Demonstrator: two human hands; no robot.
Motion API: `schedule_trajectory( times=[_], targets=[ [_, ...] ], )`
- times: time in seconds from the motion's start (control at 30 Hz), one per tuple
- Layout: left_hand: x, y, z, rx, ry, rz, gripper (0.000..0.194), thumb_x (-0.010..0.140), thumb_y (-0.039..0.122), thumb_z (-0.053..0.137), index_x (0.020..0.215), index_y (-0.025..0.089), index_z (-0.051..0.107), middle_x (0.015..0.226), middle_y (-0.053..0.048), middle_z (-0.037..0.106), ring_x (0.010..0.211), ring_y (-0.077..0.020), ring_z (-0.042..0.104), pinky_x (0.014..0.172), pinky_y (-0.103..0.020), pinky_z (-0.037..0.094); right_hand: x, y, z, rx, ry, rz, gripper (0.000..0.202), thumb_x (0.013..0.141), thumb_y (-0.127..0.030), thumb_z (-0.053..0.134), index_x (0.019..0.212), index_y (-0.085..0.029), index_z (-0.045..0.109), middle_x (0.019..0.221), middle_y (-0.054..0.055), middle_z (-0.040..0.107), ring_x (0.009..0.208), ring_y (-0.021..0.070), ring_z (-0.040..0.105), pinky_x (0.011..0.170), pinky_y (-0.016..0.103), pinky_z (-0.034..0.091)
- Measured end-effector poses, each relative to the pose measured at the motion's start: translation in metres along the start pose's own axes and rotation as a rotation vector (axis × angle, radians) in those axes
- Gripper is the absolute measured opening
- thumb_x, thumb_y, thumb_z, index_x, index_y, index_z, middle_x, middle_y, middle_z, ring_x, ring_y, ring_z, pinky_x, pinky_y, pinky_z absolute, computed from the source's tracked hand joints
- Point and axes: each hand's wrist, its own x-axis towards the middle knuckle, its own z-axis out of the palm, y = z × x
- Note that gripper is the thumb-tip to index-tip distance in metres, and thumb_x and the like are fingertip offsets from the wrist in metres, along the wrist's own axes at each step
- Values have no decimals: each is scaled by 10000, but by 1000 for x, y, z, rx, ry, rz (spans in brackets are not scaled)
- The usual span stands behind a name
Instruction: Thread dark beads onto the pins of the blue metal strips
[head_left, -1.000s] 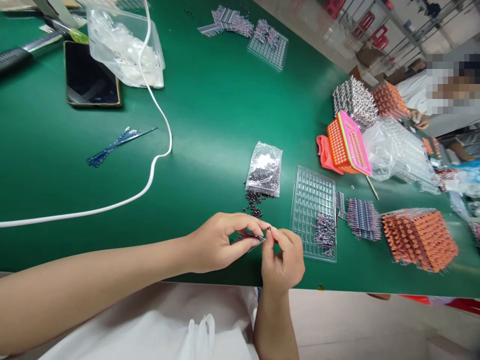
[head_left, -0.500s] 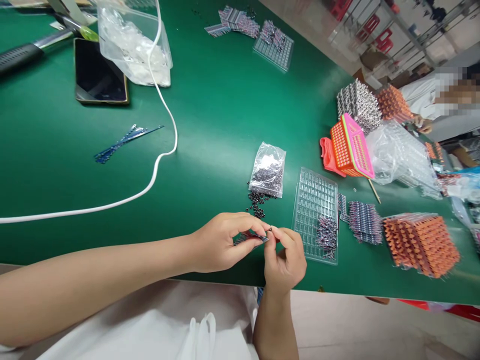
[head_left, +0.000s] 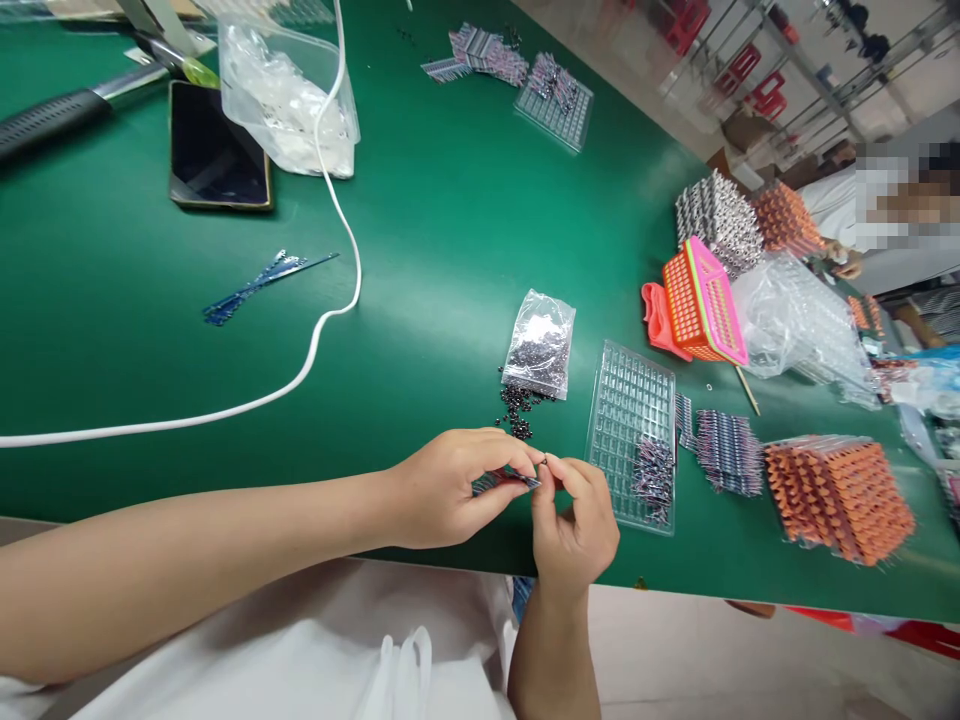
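My left hand [head_left: 450,490] pinches a small striped strip of pieces [head_left: 491,482] between thumb and fingers. Touching it at the fingertips, my right hand [head_left: 574,515] is closed on a tiny dark bead [head_left: 544,462]. Just beyond the hands, loose dark beads [head_left: 517,408] lie on the green table by the mouth of a clear plastic bag [head_left: 540,345] of beads. A clear compartment tray [head_left: 626,410] lies right of my right hand, with a pile of small striped pieces [head_left: 654,478] in its near right part.
Striped bundles [head_left: 727,452] and an orange stack [head_left: 840,495] lie right of the tray. Farther back are a pink and orange basket [head_left: 705,300] and a person's hand [head_left: 847,260]. A white cable [head_left: 307,360], phone [head_left: 217,150] and blue strips [head_left: 262,285] are at left.
The view has shifted slightly, so things on the table appear a little to the right. Both hands keep their pinch, fingertips still together.
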Motion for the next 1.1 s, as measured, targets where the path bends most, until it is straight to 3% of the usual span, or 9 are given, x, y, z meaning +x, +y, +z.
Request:
schedule_trajectory(
  times=[0.17, 0.33, 0.47, 0.6, 1.1],
  targets=[
    [3, 5, -3, -149, -43, -218, 118, 892, 145, 592, 954, 146, 693, 1011, -84, 777, 806, -157, 709, 724, -269, 568, 3, -4, -3, 76, -24, 42, 265, 861, -55, 653, 1042, -245, 684, 886, 26, 692, 769, 142, 645, 641, 285, 543],
    [9, 11, -7, -284, -80, -516, 171, 871, 247, 618, 965, 140, 714, 957, -81, 767, 803, -188, 721, 736, -299, 588, 0, -5, -4, 358, -19, 325, 125, 886, -122, 647, 935, -227, 694, 810, 5, 629, 730, 136, 610, 617, 273, 498],
    [12, 11, -7, -319, -77, -622, 169, 838, 282, 642, 903, 144, 715, 860, -53, 752, 765, -189, 720, 722, -298, 589, -4, -1, 0, 561, -15, 448, 69, 889, -168, 664, 904, -225, 700, 773, -19, 590, 631, 100, 560, 539, 234, 444],
    [13, 9, -6, -338, -63, -616, 145, 814, 265, 658, 890, 159, 721, 830, -28, 753, 750, -167, 719, 708, -261, 586, -6, 2, 3, 633, -31, 495, 30, 886, -201, 673, 897, -211, 699, 775, -14, 589, 598, 90, 549, 504, 220, 425],
    [8, 4, -4, -212, -58, -504, 139, 833, 224, 660, 902, 155, 760, 807, -26, 782, 686, -143, 711, 631, -213, 570, -7, 1, 2, 573, -94, 506, 60, 887, -252, 668, 888, -202, 701, 771, 2, 596, 602, 109, 542, 507, 239, 432]
  ],
)
